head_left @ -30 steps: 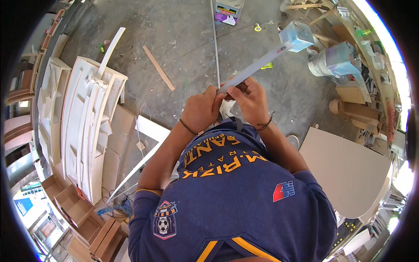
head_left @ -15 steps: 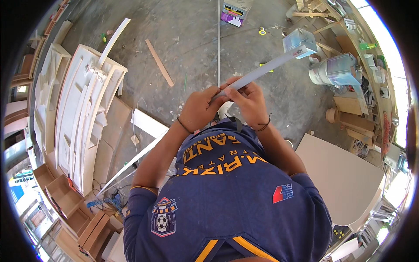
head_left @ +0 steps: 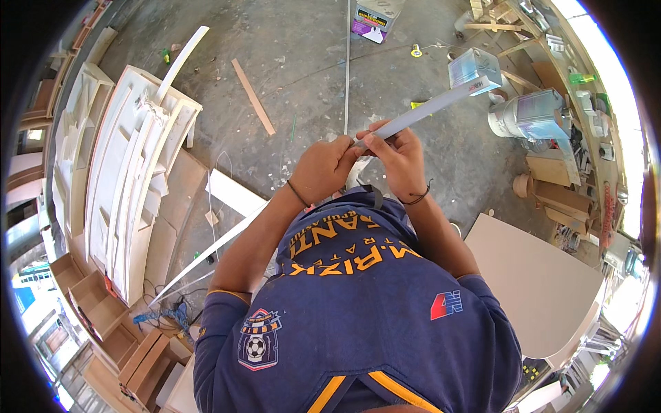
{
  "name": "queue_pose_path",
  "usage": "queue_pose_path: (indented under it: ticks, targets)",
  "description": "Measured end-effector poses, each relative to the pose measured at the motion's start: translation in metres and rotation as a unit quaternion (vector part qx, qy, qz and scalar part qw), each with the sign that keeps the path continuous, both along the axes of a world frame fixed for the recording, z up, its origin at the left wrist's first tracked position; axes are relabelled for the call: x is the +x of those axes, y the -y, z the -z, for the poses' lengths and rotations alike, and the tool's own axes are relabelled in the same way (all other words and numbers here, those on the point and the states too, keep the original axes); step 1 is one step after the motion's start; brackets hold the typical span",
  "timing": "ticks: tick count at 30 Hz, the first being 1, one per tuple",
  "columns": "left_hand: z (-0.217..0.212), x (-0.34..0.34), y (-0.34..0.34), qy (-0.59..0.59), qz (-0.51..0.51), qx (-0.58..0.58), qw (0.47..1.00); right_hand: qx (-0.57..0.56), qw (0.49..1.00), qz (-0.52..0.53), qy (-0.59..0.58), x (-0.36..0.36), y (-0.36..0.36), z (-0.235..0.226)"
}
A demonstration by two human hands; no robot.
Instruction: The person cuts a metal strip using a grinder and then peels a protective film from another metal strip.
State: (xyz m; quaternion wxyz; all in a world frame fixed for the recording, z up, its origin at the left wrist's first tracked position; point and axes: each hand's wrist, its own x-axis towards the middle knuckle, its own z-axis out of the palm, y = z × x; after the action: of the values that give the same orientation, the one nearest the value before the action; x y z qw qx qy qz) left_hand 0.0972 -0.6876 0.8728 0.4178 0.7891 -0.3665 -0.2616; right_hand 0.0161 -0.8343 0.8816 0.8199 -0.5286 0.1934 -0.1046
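Head view, and most of it is taken up by grey floor, with the lower middle filled by a navy shirt. Over on the left, a tall white-framed wooden unit is seen lying lengthwise; on the right, a broad pale board with a rounded corner. And now the centre: a long whitish strip is held above the floor, slanted up to the right, its far end seen across a bluish container. Its near end is gripped by both hands! By the left hand it is pinched between thumb and curled fingers; by the right hand, just beside, it is clasped with the thumb on top. Beyond, a brown slat is seen lying on the floor, and, smallest of all, a little yellow roll is spotted near the container.
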Motion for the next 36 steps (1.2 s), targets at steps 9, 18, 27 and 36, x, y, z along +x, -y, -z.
queue_pose_path:
  ticks: [9,18,27,36]
  targets:
    - [0.008,-0.009,-0.021,0.112,-0.068,0.01,0.991,-0.056,0.997,0.053,0.0,0.014,0.009,-0.014]
    - [0.003,-0.002,-0.021,0.152,-0.045,0.011,0.987,-0.045,0.997,-0.06,-0.004,0.005,-0.01,0.004]
    - [-0.004,0.004,-0.038,0.038,-0.038,-0.019,0.998,-0.043,0.998,-0.03,0.018,0.008,-0.004,-0.001]
    - [-0.005,-0.001,-0.028,0.133,-0.035,0.006,0.991,-0.041,0.996,-0.073,0.027,0.009,-0.014,0.006]
